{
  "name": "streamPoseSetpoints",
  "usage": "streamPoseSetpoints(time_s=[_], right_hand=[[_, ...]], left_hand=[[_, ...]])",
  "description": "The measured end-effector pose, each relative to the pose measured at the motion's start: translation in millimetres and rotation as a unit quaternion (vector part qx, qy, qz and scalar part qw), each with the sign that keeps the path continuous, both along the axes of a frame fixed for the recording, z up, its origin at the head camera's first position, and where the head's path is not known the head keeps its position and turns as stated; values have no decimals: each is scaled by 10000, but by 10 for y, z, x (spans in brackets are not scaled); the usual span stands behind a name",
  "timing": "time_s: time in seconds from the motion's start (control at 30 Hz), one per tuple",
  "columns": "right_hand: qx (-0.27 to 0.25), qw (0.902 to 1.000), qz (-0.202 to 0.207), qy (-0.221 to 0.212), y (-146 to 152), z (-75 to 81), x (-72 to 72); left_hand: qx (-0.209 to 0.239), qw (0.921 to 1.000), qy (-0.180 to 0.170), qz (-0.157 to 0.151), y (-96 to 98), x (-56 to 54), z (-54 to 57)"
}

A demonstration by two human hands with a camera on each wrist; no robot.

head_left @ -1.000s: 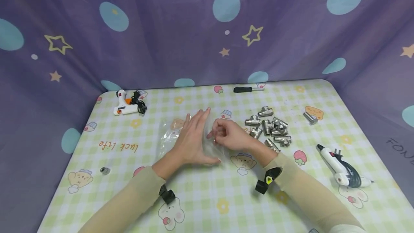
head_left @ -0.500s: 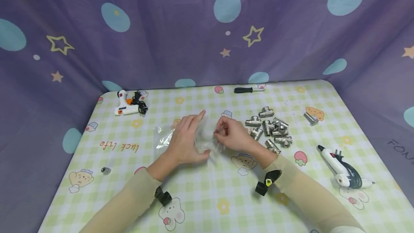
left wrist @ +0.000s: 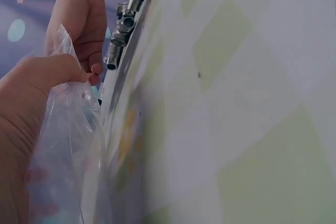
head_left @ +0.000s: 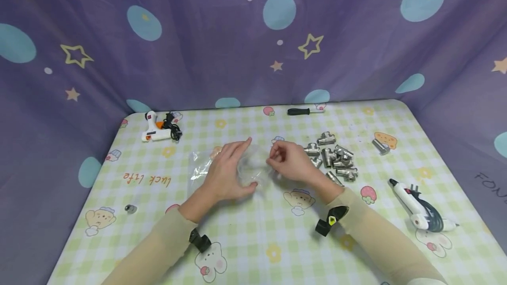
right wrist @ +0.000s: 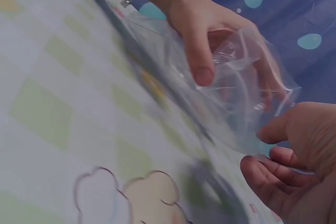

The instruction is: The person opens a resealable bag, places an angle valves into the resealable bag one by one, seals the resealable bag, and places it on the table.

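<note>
Left hand (head_left: 226, 174), thumb and fingers spread wide, touching clear bag (right wrist: 239, 93). Right hand (head_left: 292, 162), fingers bent, at bag's edge; can't tell if pinching. Shiny metal pieces (head_left: 328, 157) near.

Over a clear plastic bag (head_left: 199, 169), the left hand (head_left: 227, 171) spreads thumb from fingers; the right hand (head_left: 292, 162) pinches the bag's edge. Right of the bag cluster metal tee fittings (head_left: 328, 157); behind it lies a black-handled screwdriver (head_left: 299, 111), and behind-left a white hot-glue gun (head_left: 158, 134).
</note>
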State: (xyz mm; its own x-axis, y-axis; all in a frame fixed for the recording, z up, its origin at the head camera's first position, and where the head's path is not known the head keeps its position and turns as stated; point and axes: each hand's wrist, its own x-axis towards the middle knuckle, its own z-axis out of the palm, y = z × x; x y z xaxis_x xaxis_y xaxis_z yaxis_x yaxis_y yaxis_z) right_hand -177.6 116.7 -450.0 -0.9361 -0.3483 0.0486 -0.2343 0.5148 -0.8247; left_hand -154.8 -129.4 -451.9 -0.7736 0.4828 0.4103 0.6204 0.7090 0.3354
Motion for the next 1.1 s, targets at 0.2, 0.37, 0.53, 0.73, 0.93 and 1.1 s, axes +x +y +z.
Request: streamPoseSetpoints(time_s=[0.2, 0.37, 0.53, 0.73, 0.93, 1.1], right_hand=[[97, 9998, -107, 169, 161, 74, -40], [576, 9961, -354, 558, 401, 131, -134], [1315, 9851, -596, 938, 664, 178, -206], [2006, 9716, -794, 974, 883, 151, -242], [2190, 9686, -751, 903, 954, 86, -239], [2248, 9678, -578, 972, 957, 31, -242]], left_hand=[[121, 9997, -202, 89, -7, 8, -16], [262, 9991, -318, 33, -11, 11, -32], [367, 9988, -318, 1, -11, 12, -63], [328, 9981, -519, 101, -21, 10, -77], [365, 9977, -570, 101, -20, 7, -80], [420, 9974, -575, 54, -15, 7, -87]])
